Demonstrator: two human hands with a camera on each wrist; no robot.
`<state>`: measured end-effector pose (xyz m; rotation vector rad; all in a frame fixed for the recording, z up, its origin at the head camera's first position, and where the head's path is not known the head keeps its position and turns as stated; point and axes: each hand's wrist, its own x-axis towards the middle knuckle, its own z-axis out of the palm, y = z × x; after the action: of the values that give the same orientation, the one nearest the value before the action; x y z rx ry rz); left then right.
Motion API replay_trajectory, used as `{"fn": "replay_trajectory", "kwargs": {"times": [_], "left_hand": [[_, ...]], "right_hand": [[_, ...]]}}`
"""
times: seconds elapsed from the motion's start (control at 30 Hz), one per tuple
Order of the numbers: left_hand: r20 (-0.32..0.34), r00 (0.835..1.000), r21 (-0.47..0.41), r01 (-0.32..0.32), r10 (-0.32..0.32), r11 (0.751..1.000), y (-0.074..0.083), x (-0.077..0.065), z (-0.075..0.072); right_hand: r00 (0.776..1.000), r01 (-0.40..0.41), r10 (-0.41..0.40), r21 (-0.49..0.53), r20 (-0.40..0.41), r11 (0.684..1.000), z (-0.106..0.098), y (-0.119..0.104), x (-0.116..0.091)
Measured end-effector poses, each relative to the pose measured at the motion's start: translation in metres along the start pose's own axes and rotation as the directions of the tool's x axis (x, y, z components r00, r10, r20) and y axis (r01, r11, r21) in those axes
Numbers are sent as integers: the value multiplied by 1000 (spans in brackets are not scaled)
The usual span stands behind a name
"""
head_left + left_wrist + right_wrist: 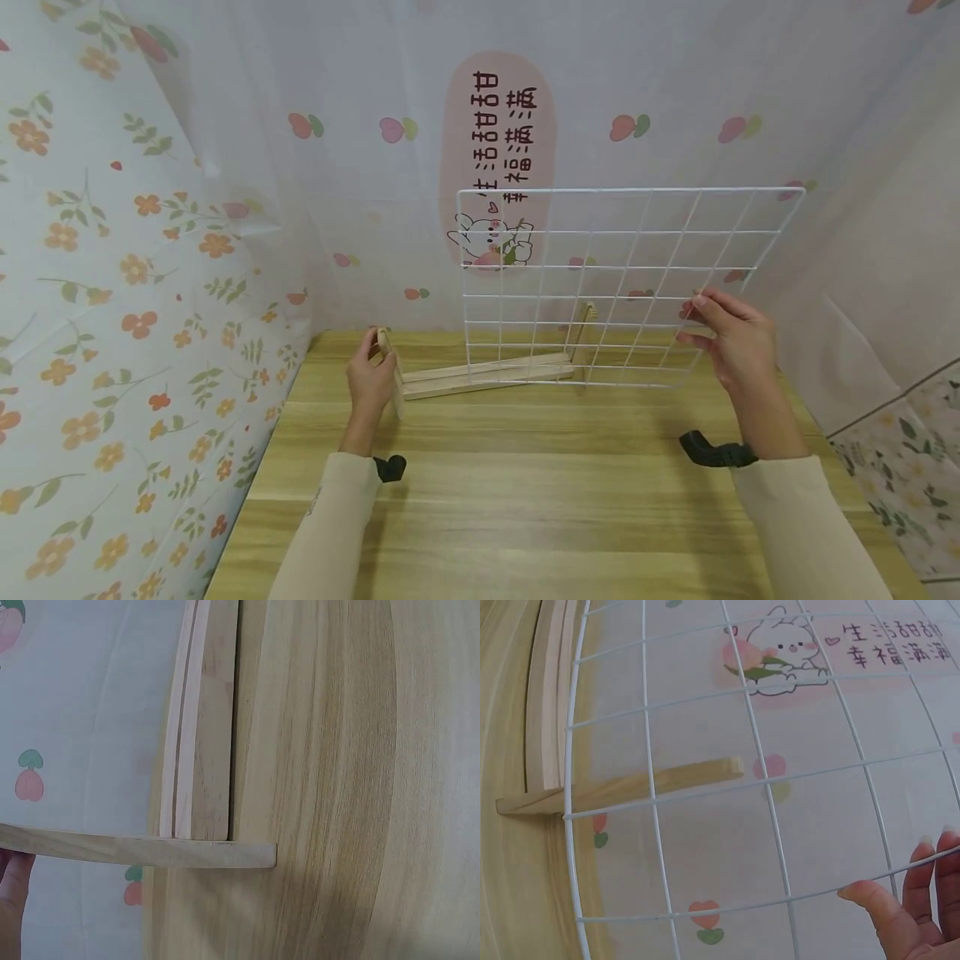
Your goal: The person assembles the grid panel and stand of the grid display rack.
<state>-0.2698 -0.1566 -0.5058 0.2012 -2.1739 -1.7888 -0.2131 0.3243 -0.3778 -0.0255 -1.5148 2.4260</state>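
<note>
A wooden stand (487, 379) lies low along the back of the table, with two parallel slats joining two upright end pieces. My left hand (371, 383) grips the top of its left end piece (210, 853) between thumb and fingers. The right end piece (697, 776) stands behind a white wire grid panel (630, 191). That panel is tilted up, and its lower edge overlaps the stand in the head view. At the panel's right edge my right hand (735, 337) pinches the wire; in the right wrist view the thumb (874, 896) lies against the outer wire.
The wood-grain table (540, 500) extends in front of the stand. Behind it hangs a pale printed curtain (352, 192) with a pink lettered patch, and a flowered cloth (150, 275) covers the left side. A dark strap piece (716, 452) sticks out from each wrist.
</note>
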Motion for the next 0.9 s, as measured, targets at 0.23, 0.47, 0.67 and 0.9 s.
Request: {"fn": "replay_trajectory", "kwargs": {"times": [0.23, 0.47, 0.67, 0.9], "left_hand": [[28, 1000, -6, -14, 14, 1000, 0, 1, 7], [64, 998, -4, -28, 28, 1000, 2, 1, 13], [78, 996, 9, -34, 34, 999, 3, 0, 17], [84, 995, 6, -54, 53, 999, 4, -1, 23]], "right_hand": [[1000, -10, 9, -26, -13, 1000, 10, -7, 2], [1000, 22, -21, -71, 12, 997, 18, -13, 4], [999, 28, -26, -64, 32, 998, 25, -13, 7], [999, 31, -29, -71, 31, 997, 35, -14, 9]]}}
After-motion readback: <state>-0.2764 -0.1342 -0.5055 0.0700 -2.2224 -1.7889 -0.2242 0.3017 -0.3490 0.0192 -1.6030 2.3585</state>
